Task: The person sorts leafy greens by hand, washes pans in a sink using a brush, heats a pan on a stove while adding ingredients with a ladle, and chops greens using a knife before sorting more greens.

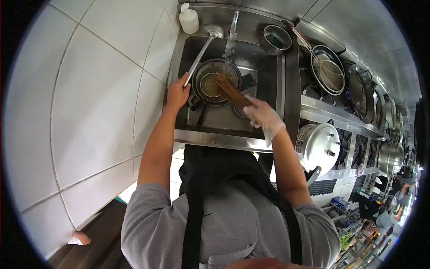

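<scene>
Fingers: left hand (178,94) clamped on ladle (198,62); right hand (264,117), gloved, clamped on brush (233,94).
Sink (219,139): holds pan (207,71), below running tap (235,20).
Pan: brush tips over its inside, contact blurred.
Risk: splashing if brush flicks through stream; wet ladle could slip from bare grip.
Count: sink 1, pan at least 1 (stack unclear), ladle 1, brush 1, tap 1.

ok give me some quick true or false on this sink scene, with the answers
1. The right hand holds a bundled-stick wok brush. True.
2. The left hand wears a clear glove. False: it is bare.
3. Water is running from the faucet. True.
4. The white pump bottle stands on the stove. False: it stands at the back left corner of the sink.
5. A pressure cooker stands right of the sink. True.
</scene>
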Demonstrator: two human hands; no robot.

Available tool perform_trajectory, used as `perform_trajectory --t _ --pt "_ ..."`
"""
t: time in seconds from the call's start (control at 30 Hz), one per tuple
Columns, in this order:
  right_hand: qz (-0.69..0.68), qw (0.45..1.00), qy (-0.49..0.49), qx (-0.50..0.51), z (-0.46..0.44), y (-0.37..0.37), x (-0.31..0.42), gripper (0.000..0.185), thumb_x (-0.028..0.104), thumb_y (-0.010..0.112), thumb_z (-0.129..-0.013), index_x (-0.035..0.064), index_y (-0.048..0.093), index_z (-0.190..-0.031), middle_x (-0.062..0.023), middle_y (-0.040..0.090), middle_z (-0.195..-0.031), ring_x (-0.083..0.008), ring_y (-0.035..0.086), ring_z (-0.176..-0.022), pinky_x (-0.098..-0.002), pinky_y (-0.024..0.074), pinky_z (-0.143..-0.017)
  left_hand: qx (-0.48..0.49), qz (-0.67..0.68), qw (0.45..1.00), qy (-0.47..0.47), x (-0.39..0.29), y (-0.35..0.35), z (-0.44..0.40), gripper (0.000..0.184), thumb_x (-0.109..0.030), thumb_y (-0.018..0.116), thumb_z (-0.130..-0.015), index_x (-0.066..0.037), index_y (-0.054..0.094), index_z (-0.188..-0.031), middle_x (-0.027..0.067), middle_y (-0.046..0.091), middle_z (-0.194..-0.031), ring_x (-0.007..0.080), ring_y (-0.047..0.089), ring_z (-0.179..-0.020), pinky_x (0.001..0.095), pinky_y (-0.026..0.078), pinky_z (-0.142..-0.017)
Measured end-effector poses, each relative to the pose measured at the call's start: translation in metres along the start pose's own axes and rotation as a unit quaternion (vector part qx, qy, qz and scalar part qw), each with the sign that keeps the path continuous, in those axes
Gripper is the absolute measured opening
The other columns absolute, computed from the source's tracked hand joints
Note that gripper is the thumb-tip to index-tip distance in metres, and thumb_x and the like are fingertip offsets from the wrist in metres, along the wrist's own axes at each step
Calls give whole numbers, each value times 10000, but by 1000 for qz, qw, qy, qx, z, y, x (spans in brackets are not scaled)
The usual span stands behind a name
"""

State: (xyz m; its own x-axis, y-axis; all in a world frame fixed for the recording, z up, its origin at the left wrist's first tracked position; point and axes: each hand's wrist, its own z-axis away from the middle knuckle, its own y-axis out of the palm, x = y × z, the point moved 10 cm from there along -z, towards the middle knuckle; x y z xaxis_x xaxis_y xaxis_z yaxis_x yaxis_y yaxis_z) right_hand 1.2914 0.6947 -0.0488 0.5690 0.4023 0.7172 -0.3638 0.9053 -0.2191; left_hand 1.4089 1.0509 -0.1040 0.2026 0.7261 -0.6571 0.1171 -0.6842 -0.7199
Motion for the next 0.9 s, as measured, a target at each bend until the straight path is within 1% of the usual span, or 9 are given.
perform_trajectory --t 0.13,0.23,0.4,0.53,0.6,0.8,0.83,0.87,0.9 --pt "-63 998 -14 -17 27 5 -13 709 228 686 -1033 73 453 -1685 -7 570 -773 -111 521 -630 -292 448 -559 43 8 997 -61 13 2 -21 563 -154 707 -999 -157 615 -1554 227 735 -1123 469 684 -1028 543 557 -921" --pt "-105 993 48 -22 42 4 -28 743 263 712 -1008 70 460 -1680 -16 605 -807 -117 576 -660 -286 485 -585 6 -206 978 18 19 3 -33 539 -150 705 -996 -126 630 -1530 163 700 -1147 407 629 -1080 550 555 -906" --pt "-258 963 71 -5 49 14 -42 821 273 794 -958 21 450 -1659 -16 658 -906 -109 603 -683 -280 503 -613 -76 -303 949 49 -37 -3 -55 483 -165 740 -968 -112 682 -1445 124 662 -1236 362 620 -1165 550 518 -969" --pt "-312 942 123 -17 46 25 -55 912 273 868 -910 6 419 -1659 -9 653 -915 -96 568 -689 -275 497 -633 -39 67 994 79 -39 109 -106 298 -170 733 -1018 -87 735 -1303 144 718 -1050 309 694 -927 453 565 -776" --pt "-308 939 147 -43 52 28 -51 872 260 860 -918 0 441 -1637 -4 643 -911 -93 561 -689 -274 498 -632 97 340 901 -252 11 227 -147 202 -164 706 -1048 -66 745 -1220 111 710 -916 244 694 -806 400 551 -665" --pt "-349 910 194 -115 86 24 -62 829 218 830 -903 -17 478 -1616 1 572 -906 -111 568 -688 -289 514 -610 322 496 738 -326 26 368 -183 252 -245 754 -1018 -21 779 -1130 177 793 -1072 332 773 -983 482 623 -832" --pt "-356 904 203 -118 91 22 -64 838 215 833 -901 -19 474 -1620 -11 591 -928 -114 578 -697 -287 515 -616 352 231 891 -170 36 350 -176 273 -237 738 -1024 -33 756 -1205 189 768 -1157 362 752 -1061 497 615 -896" --pt "-364 899 213 -121 97 20 -66 846 212 837 -899 -21 469 -1625 -24 610 -951 -116 589 -706 -285 516 -622 343 -60 937 11 40 338 -165 310 -229 723 -1030 -46 733 -1279 201 743 -1241 391 731 -1139 513 606 -959" --pt "-367 896 217 -121 102 20 -70 846 212 837 -899 -21 469 -1625 -24 610 -951 -116 589 -706 -285 516 -622 280 -178 943 23 70 338 -143 356 -217 704 -1035 -40 690 -1343 203 700 -1326 416 687 -1217 527 572 -1026"
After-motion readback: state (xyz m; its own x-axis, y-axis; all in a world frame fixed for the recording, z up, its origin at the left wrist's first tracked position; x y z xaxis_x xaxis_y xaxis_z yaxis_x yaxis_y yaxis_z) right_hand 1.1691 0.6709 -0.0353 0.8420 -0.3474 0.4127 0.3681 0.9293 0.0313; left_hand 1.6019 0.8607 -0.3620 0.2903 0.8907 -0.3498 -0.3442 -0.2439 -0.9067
